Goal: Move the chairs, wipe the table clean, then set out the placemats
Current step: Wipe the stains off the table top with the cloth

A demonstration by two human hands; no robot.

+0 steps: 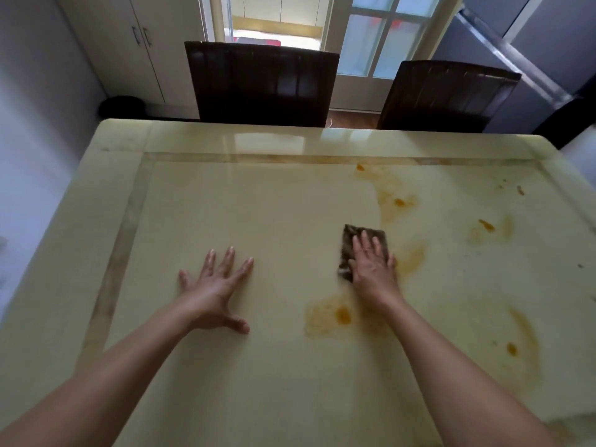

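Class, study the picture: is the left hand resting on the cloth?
No, the left hand lies flat on the bare table, while the right hand presses the dark cloth.

— What stands at the far left?
— A white cupboard (129, 46) with two dark handles, next to a pale wall (29, 117). A dark round bin (122, 106) sits low in the corner.
— Where does the light come from?
— Daylight enters through a door with glass panes (377, 43). Under it shows a small strip of brown wooden floor (353, 117).
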